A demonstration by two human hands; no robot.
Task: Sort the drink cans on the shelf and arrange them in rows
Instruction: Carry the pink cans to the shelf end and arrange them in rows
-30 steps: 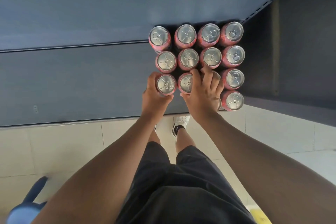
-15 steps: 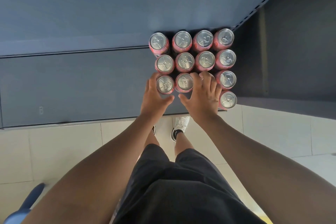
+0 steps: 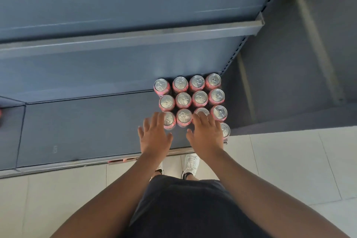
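Both hands have let go of the front-row cans and drawn back toward the shelf's front edge. Left hand (image 3: 154, 137) and right hand (image 3: 207, 137) now lie flat, grip spread, holding nothing. Their fingertips overlap the front-row tops, but contact cannot be confirmed. The cans (image 3: 183, 99) stand upright at the right end of the shelf (image 3: 87, 125), packed in three rows of four from the back forward. A lone can (image 3: 225, 129) starts a fourth row at the front right corner, close to the front edge and partly hidden by the right hand. Hazard: a sideways sweep of the right wrist could push this can over the edge to the floor (image 3: 289, 160). The cans stand tightly together, so a hard push on one front can would likely pass to those behind and skew the rows.
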